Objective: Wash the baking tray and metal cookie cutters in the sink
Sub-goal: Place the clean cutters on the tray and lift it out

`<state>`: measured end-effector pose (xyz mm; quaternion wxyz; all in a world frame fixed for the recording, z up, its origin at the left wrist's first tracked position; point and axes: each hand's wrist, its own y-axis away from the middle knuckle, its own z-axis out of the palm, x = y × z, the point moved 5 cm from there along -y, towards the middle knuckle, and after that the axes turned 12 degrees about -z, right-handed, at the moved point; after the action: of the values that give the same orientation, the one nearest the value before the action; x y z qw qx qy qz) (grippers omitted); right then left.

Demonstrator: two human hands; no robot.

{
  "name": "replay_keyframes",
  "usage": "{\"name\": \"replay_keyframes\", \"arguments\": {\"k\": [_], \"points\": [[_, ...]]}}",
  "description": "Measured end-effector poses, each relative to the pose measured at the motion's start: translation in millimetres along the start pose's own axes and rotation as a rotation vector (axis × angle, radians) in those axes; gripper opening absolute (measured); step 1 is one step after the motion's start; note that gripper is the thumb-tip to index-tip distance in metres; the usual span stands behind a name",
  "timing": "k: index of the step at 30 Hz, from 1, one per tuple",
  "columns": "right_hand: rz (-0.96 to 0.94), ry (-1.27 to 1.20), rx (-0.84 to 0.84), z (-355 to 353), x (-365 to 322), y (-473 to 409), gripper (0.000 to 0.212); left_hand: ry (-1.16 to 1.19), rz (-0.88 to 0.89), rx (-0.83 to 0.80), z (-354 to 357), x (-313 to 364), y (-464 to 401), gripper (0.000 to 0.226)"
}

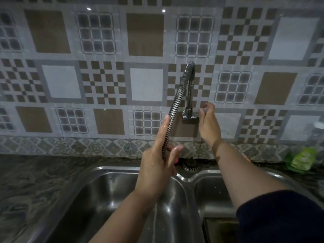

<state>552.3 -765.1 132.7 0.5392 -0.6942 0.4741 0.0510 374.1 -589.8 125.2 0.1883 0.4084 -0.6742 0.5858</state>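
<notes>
Head view: both hands at the wall tap above the double stainless-steel sink.

Centre frame, the left hand holds the ribbed chrome flexible spout hose, thumb and fingers closing round its lower run; the hose's long axis rises up and to the right, arches over, then drops to the chrome tap body on the patterned tiled wall. The right hand is nearer the tap, just beside its right side, fingers loosely curled; whether they pinch the handle cannot be told. The hose outlet is hidden behind the left hand. A dark flat edge in the right basin, bottom right, may be the baking tray; no cookie cutters show. The left basin offers open room below; the dark marbled desk flanks it.
</notes>
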Motion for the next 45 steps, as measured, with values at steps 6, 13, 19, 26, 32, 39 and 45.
{"name": "replay_keyframes", "arguments": {"k": [6,13,19,26,32,39,45], "points": [[0.121,0.343,-0.167,1.2,-5.0,-40.7,0.043,0.046,0.003,0.011,4.9,-5.5,0.2,0.069],[0.229,0.538,-0.267,6.3,-7.9,-55.3,0.054,0.06,0.038,0.014,10.1,-8.7,-0.9,0.07],[0.241,0.516,-0.35,-10.7,-14.8,-47.4,0.064,0.003,-0.078,-0.004,8.7,-10.7,1.2,0.066],[0.138,0.513,-0.427,-56.2,-17.1,31.4,0.058,-0.646,0.226,0.307,26.8,34.0,30.0,0.065],[0.287,0.502,-0.581,-117.9,16.8,117.4,0.054,-0.635,0.213,-0.207,110.5,38.0,62.4,0.055],[0.515,0.483,-0.729,-198.8,86.9,221.5,0.047,-0.734,-0.173,-0.711,212.5,10.9,110.7,0.049],[0.687,0.382,-0.902,-226.5,145.3,300.5,0.049,-0.818,-0.375,-0.975,288.8,-11.1,163.7,0.058]]}}
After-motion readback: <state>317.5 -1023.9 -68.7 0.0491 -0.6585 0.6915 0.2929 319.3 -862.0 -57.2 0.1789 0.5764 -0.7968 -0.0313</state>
